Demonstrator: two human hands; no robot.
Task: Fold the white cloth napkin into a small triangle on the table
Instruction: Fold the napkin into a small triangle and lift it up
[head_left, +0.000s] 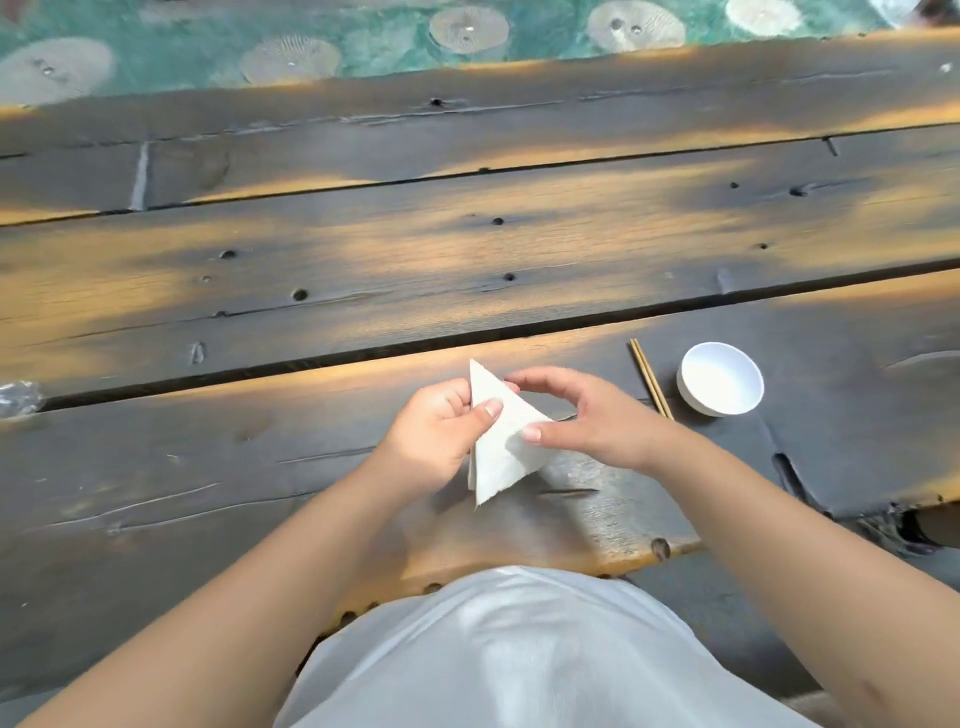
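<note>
A white shirt (519, 649) is seen nearest. Beyond it, the napkin (501, 441), already folded into a small triangle, is gripped over the near plank of the table (208, 467): its left edge is pinched by the left hand (441, 431), its right corner by the right hand (582, 415). To the right, chopsticks (651, 379) and a white bowl (720, 378) are set.

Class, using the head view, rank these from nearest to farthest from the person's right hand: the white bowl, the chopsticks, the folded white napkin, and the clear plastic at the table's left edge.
1. Folded white napkin: touching the right hand, pinched by its fingers.
2. Chopsticks: just right of that hand.
3. White bowl: farther right, beyond the chopsticks.
4. Clear plastic: far left edge of the table.
</note>
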